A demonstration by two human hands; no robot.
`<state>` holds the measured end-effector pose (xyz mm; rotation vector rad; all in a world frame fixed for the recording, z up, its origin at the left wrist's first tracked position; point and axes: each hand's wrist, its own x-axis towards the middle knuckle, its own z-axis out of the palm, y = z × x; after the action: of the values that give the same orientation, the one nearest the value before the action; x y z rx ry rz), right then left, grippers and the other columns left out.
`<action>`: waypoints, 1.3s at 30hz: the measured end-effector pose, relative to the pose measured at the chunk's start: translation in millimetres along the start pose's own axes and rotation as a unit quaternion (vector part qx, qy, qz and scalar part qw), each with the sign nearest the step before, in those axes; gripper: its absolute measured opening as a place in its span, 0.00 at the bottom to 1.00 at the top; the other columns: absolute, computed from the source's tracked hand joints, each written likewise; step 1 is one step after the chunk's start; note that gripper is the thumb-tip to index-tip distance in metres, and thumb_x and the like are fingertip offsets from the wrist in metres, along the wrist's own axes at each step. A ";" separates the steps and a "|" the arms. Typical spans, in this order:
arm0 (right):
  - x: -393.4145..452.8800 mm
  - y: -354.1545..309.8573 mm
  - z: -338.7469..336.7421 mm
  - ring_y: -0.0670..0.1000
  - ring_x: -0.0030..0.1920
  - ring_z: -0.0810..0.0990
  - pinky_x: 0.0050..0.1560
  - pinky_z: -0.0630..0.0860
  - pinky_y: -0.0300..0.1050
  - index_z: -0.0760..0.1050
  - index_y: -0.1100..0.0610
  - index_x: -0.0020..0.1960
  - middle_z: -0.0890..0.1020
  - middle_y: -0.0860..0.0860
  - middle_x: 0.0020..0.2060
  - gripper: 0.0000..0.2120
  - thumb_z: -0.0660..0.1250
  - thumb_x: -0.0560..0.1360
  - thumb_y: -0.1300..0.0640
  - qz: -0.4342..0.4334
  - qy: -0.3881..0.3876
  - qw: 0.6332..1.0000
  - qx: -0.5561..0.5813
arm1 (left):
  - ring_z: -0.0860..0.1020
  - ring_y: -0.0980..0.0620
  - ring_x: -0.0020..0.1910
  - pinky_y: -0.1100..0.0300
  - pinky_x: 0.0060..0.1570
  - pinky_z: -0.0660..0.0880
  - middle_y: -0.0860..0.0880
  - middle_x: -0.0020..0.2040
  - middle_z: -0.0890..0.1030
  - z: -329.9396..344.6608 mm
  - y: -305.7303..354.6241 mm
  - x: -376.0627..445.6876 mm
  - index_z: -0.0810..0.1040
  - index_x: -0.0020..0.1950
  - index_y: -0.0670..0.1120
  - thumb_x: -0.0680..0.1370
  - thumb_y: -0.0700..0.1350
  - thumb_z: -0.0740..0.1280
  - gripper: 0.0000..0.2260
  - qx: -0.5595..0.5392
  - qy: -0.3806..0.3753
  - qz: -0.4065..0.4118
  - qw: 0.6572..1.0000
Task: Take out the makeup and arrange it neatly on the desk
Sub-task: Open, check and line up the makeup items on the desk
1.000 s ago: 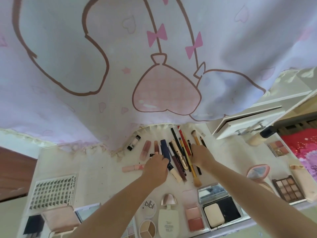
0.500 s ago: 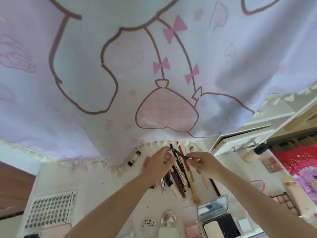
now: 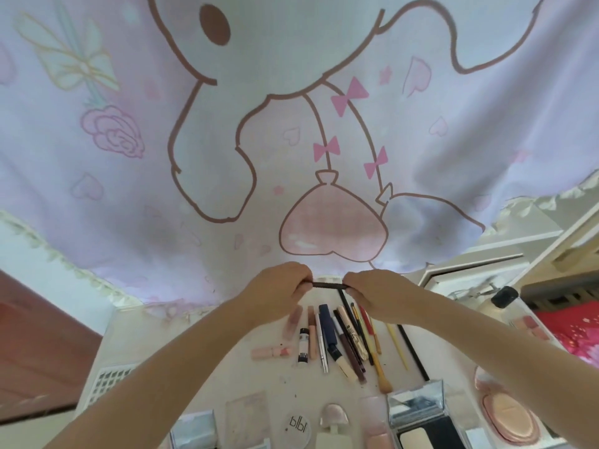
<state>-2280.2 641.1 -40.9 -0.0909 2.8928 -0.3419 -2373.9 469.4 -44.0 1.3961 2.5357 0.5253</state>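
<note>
My left hand and my right hand are raised above the desk, each pinching one end of a thin dark makeup pencil held level between them. Below the hands a row of pens, brushes and tubes lies side by side on the white desk. It includes a navy tube, a black-and-white tube and a yellow-handled brush. A pink lipstick lies crosswise to their left.
Compacts and palettes line the desk's near edge: an open mirrored powder case, a round "blbl" lid, a pink puff case. A false-lash card lies left. A pink cartoon curtain hangs behind; an open white drawer is right.
Both hands rose from the row of pencils with one dark pencil, first held tilted, now level between them. The camera tilted up, showing more curtain.
</note>
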 end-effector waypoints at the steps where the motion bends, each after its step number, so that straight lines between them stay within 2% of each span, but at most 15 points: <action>1: 1.0 -3.4 3.0 0.50 0.34 0.70 0.36 0.66 0.42 0.68 0.59 0.54 0.74 0.53 0.36 0.10 0.51 0.80 0.56 -0.010 0.001 0.999 -0.035 | 0.73 0.51 0.45 0.64 0.44 0.68 0.50 0.45 0.74 1.4 1.5 -1.6 0.73 0.53 0.43 0.81 0.45 0.54 0.10 0.039 -0.031 0.001 0.999; 3: 1.6 -7.1 9.4 0.52 0.34 0.69 0.36 0.66 0.44 0.67 0.59 0.55 0.68 0.49 0.31 0.09 0.50 0.80 0.56 -0.035 -0.012 0.996 -0.078 | 0.74 0.48 0.47 0.57 0.48 0.69 0.46 0.50 0.76 7.6 5.4 -6.5 0.72 0.53 0.42 0.81 0.45 0.52 0.11 0.069 -0.086 0.009 0.994; 5: 1.1 -7.7 14.3 0.53 0.33 0.68 0.36 0.64 0.43 0.66 0.59 0.55 0.65 0.48 0.29 0.10 0.50 0.80 0.55 -0.050 -0.018 0.995 -0.088 | 0.72 0.49 0.44 0.57 0.48 0.68 0.43 0.48 0.76 12.3 7.4 -11.5 0.71 0.49 0.41 0.81 0.44 0.51 0.12 0.063 -0.111 0.018 0.992; 7: -0.8 -6.9 16.8 0.53 0.33 0.68 0.36 0.63 0.42 0.66 0.59 0.56 0.68 0.50 0.31 0.12 0.49 0.80 0.54 -0.056 -0.016 0.995 -0.081 | 0.70 0.50 0.41 0.59 0.45 0.67 0.44 0.42 0.74 14.0 7.5 -13.5 0.71 0.49 0.41 0.82 0.44 0.50 0.12 0.060 -0.119 0.023 0.991; 10: -4.6 -3.1 19.4 0.53 0.33 0.68 0.36 0.63 0.42 0.67 0.57 0.57 0.73 0.54 0.33 0.13 0.49 0.81 0.53 -0.055 0.000 0.997 -0.059 | 0.68 0.52 0.39 0.60 0.43 0.66 0.51 0.37 0.68 15.2 8.7 -13.1 0.71 0.49 0.42 0.82 0.45 0.50 0.12 0.076 -0.121 0.038 0.989; 14: -10.0 1.0 22.2 0.51 0.32 0.69 0.32 0.62 0.41 0.68 0.55 0.59 0.80 0.57 0.38 0.14 0.49 0.81 0.51 -0.046 0.023 0.998 -0.031 | 0.72 0.48 0.43 0.63 0.42 0.63 0.44 0.46 0.75 15.0 8.2 -10.5 0.72 0.51 0.41 0.82 0.45 0.50 0.13 0.102 -0.102 0.050 0.988; 17: -11.2 0.2 19.2 0.50 0.34 0.71 0.37 0.67 0.42 0.65 0.54 0.63 0.80 0.56 0.39 0.15 0.52 0.80 0.49 -0.027 -0.010 0.999 0.036 | 0.74 0.49 0.48 0.64 0.43 0.64 0.46 0.50 0.76 20.1 6.8 -8.9 0.72 0.54 0.42 0.82 0.47 0.50 0.14 0.102 -0.096 0.054 0.989; 20: -13.5 0.1 18.9 0.44 0.31 0.70 0.35 0.67 0.35 0.66 0.55 0.64 0.75 0.47 0.32 0.15 0.57 0.78 0.53 -0.003 -0.045 0.990 0.136 | 0.74 0.49 0.51 0.64 0.46 0.64 0.46 0.52 0.76 27.5 6.4 -8.4 0.73 0.57 0.43 0.81 0.47 0.51 0.13 0.068 -0.102 0.046 0.991; 23: -19.6 8.0 23.6 0.41 0.28 0.67 0.29 0.65 0.29 0.73 0.59 0.54 0.70 0.44 0.29 0.10 0.56 0.78 0.59 0.032 -0.018 0.984 0.172 | 0.73 0.50 0.52 0.63 0.49 0.67 0.47 0.52 0.76 33.7 3.9 -5.6 0.74 0.58 0.44 0.81 0.47 0.53 0.13 0.044 -0.098 0.032 0.994; 27: -27.8 17.8 41.6 0.41 0.28 0.69 0.32 0.68 0.27 0.76 0.59 0.54 0.74 0.44 0.31 0.10 0.58 0.77 0.60 0.073 0.007 0.975 0.211 | 0.70 0.51 0.53 0.60 0.53 0.66 0.47 0.54 0.73 51.2 2.6 4.5 0.75 0.61 0.46 0.80 0.47 0.56 0.14 0.049 -0.081 0.038 0.995; 29: -28.6 24.0 58.1 0.46 0.37 0.78 0.42 0.73 0.29 0.74 0.58 0.58 0.81 0.49 0.41 0.11 0.59 0.77 0.60 0.102 0.014 0.972 0.212 | 0.67 0.50 0.54 0.61 0.52 0.65 0.47 0.54 0.72 66.0 4.5 16.1 0.75 0.61 0.47 0.80 0.47 0.57 0.13 0.077 -0.078 0.047 0.993; 31: -26.0 32.3 75.5 0.53 0.49 0.80 0.53 0.75 0.41 0.72 0.59 0.59 0.82 0.55 0.50 0.12 0.60 0.77 0.58 0.149 0.006 0.968 0.204 | 0.66 0.48 0.55 0.58 0.50 0.66 0.46 0.54 0.71 83.6 8.2 32.7 0.75 0.59 0.46 0.80 0.43 0.58 0.11 0.129 -0.102 0.060 0.985; 35: -15.2 53.1 104.9 0.54 0.52 0.78 0.50 0.72 0.42 0.74 0.60 0.54 0.81 0.56 0.50 0.11 0.58 0.76 0.58 0.243 -0.021 0.956 0.163 | 0.66 0.44 0.58 0.55 0.50 0.64 0.44 0.57 0.71 116.4 20.1 76.9 0.75 0.58 0.42 0.76 0.34 0.59 0.14 0.206 -0.159 0.115 0.959; 39: -4.8 70.5 130.9 0.54 0.52 0.77 0.46 0.70 0.40 0.77 0.63 0.50 0.80 0.56 0.49 0.12 0.59 0.74 0.58 0.329 -0.010 0.931 0.159 | 0.65 0.43 0.61 0.51 0.57 0.64 0.42 0.63 0.70 145.3 29.5 114.9 0.75 0.62 0.43 0.75 0.33 0.59 0.17 0.260 -0.194 0.167 0.931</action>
<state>-2247.8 680.8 -180.5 0.8936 2.5965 -0.6522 -2363.2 611.7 -165.8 1.8942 2.1981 -0.3889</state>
